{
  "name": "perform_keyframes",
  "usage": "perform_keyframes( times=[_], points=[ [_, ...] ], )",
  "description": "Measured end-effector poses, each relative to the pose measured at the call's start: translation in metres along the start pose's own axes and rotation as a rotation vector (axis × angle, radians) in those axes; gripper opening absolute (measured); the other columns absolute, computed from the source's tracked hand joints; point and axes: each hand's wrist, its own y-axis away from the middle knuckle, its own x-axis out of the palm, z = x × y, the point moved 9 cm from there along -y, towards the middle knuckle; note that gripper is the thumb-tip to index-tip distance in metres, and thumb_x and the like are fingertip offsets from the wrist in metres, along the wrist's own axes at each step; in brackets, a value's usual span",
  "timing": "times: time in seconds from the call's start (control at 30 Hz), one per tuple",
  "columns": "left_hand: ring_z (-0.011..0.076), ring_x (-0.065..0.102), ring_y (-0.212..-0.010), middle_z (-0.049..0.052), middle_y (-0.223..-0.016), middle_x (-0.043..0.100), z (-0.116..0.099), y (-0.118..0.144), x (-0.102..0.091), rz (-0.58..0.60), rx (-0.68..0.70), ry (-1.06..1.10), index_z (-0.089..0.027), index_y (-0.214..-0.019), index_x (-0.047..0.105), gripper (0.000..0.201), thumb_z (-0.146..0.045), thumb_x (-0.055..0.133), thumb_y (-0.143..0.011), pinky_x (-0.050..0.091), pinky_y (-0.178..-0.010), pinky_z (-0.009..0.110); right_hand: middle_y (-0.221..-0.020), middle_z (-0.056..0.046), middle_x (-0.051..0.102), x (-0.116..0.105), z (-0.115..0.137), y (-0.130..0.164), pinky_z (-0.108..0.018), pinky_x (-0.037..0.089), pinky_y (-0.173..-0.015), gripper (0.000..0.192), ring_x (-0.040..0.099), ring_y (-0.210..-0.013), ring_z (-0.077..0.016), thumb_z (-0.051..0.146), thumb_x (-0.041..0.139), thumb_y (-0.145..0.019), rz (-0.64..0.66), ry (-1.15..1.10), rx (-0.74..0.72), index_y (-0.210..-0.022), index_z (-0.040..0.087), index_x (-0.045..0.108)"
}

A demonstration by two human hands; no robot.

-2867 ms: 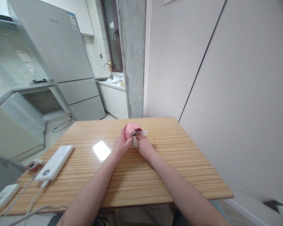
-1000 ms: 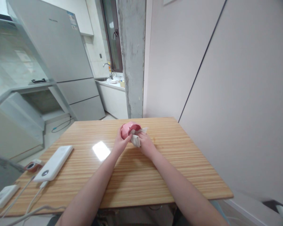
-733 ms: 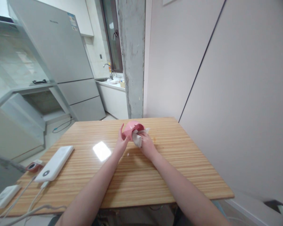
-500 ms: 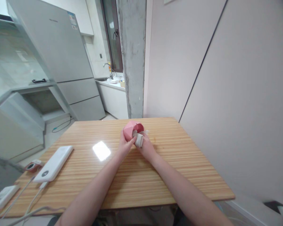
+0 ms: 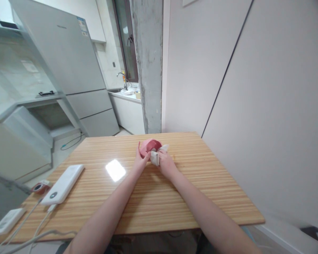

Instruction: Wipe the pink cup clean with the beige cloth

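Note:
A pink faceted bowl (image 5: 145, 147) is tipped on its side over the far middle of the wooden table, its opening turned toward my right hand. My left hand (image 5: 141, 161) grips the bowl from the left, with the thumb near its rim. My right hand (image 5: 167, 164) is closed on a crumpled white cloth (image 5: 155, 158) at the mouth of the bowl. One end of the cloth sticks out beyond the right fingers. Part of the cloth and some fingertips are hidden behind the hand and rim.
On the left of the wooden table (image 5: 201, 197) lie a white power bank (image 5: 65, 183) with cables, a white flat box (image 5: 7, 221) and a small red-brown round object (image 5: 39, 187). A wall (image 5: 254, 123) runs along the right; a concrete pillar (image 5: 151, 70) stands behind.
The bowl has turned a little in my left hand and sits slightly lower. My right hand has shifted with the cloth, and more of its end shows at the right.

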Motion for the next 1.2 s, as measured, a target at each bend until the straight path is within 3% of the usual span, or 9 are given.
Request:
perform_keyframes(
  times=[0.1, 0.27, 0.37, 0.5, 0.6, 0.77, 0.97, 1.1, 1.2],
  points=[
    [0.0258, 0.05, -0.124, 0.015, -0.137, 0.049, -0.005, 0.0, -0.003, -0.028, 0.022, -0.07, -0.02, -0.142, 0.032, 0.083, -0.044, 0.07, -0.072, 0.042, -0.103, 0.039, -0.088, -0.008, 0.062, 0.002, -0.001, -0.001, -0.033, 0.041, -0.079, 0.014, 0.051, -0.09, -0.0211, 0.007, 0.057, -0.079, -0.014, -0.022, -0.015, -0.087, 0.016, 0.064],
    [0.0266, 0.051, -0.123, 0.012, -0.129, 0.056, -0.025, -0.006, -0.02, -0.037, 0.123, -0.183, -0.018, -0.13, 0.048, 0.066, -0.04, 0.07, -0.072, 0.036, -0.108, 0.044, -0.094, -0.008, 0.064, 0.007, 0.006, -0.003, -0.034, 0.042, -0.082, 0.015, 0.051, -0.095, -0.0209, 0.009, 0.054, -0.084, 0.02, -0.026, -0.13, -0.092, 0.017, 0.065],
    [0.0271, 0.057, -0.115, 0.014, -0.125, 0.058, -0.021, -0.004, -0.017, -0.001, 0.088, -0.109, -0.018, -0.139, 0.037, 0.076, -0.044, 0.067, -0.074, 0.043, -0.101, 0.045, -0.094, -0.008, 0.064, 0.005, 0.008, -0.001, -0.035, 0.041, -0.084, 0.014, 0.051, -0.096, -0.0213, 0.012, 0.054, -0.086, -0.017, -0.026, -0.143, -0.091, 0.018, 0.065],
    [0.0278, 0.051, -0.124, 0.016, -0.137, 0.049, -0.017, 0.004, 0.003, 0.047, 0.082, -0.054, -0.019, -0.146, 0.02, 0.096, -0.043, 0.072, -0.07, 0.042, -0.103, 0.04, -0.086, -0.008, 0.062, 0.002, 0.0, 0.003, -0.035, 0.042, -0.082, 0.014, 0.051, -0.09, -0.0211, 0.01, 0.052, -0.086, -0.098, -0.065, -0.063, -0.088, 0.017, 0.065],
    [0.0265, 0.046, -0.128, 0.014, -0.138, 0.048, -0.022, 0.007, 0.002, -0.009, 0.103, -0.154, -0.02, -0.143, 0.028, 0.088, -0.04, 0.072, -0.07, 0.034, -0.109, 0.04, -0.089, -0.008, 0.062, 0.006, -0.001, 0.003, -0.033, 0.043, -0.082, 0.017, 0.051, -0.091, -0.0206, 0.006, 0.055, -0.081, -0.071, -0.096, -0.053, -0.091, 0.016, 0.064],
    [0.0274, 0.05, -0.123, 0.012, -0.13, 0.055, -0.036, 0.0, -0.016, -0.027, 0.146, -0.232, -0.019, -0.136, 0.041, 0.076, -0.036, 0.072, -0.07, 0.036, -0.107, 0.043, -0.096, -0.009, 0.063, 0.006, 0.009, -0.001, -0.035, 0.042, -0.084, 0.017, 0.051, -0.098, -0.0214, 0.009, 0.055, -0.084, 0.004, -0.05, -0.141, -0.096, 0.017, 0.064],
    [0.0261, 0.061, -0.108, 0.015, -0.124, 0.057, -0.023, 0.001, -0.016, -0.065, 0.035, -0.102, -0.021, -0.146, 0.023, 0.09, -0.044, 0.069, -0.072, 0.05, -0.091, 0.042, -0.094, -0.009, 0.064, 0.002, 0.009, 0.0, -0.037, 0.042, -0.083, 0.014, 0.051, -0.096, -0.0225, 0.014, 0.053, -0.088, -0.032, 0.012, -0.146, -0.093, 0.017, 0.065],
    [0.0248, 0.052, -0.122, 0.015, -0.135, 0.05, -0.022, 0.007, 0.004, -0.011, 0.102, -0.089, -0.022, -0.146, 0.018, 0.096, -0.039, 0.073, -0.069, 0.041, -0.104, 0.04, -0.085, -0.008, 0.063, 0.001, 0.0, 0.002, -0.035, 0.042, -0.081, 0.015, 0.051, -0.091, -0.0217, 0.012, 0.051, -0.088, -0.073, 0.003, -0.072, -0.087, 0.017, 0.065],
    [0.0244, 0.05, -0.124, 0.013, -0.135, 0.05, -0.035, 0.008, -0.001, 0.003, 0.184, -0.192, -0.02, -0.145, 0.024, 0.086, -0.037, 0.069, -0.073, 0.036, -0.107, 0.04, -0.09, -0.008, 0.064, 0.004, 0.003, 0.001, -0.034, 0.043, -0.081, 0.014, 0.053, -0.092, -0.0213, 0.012, 0.053, -0.086, -0.053, -0.003, -0.099, -0.093, 0.017, 0.065]
  ],
)
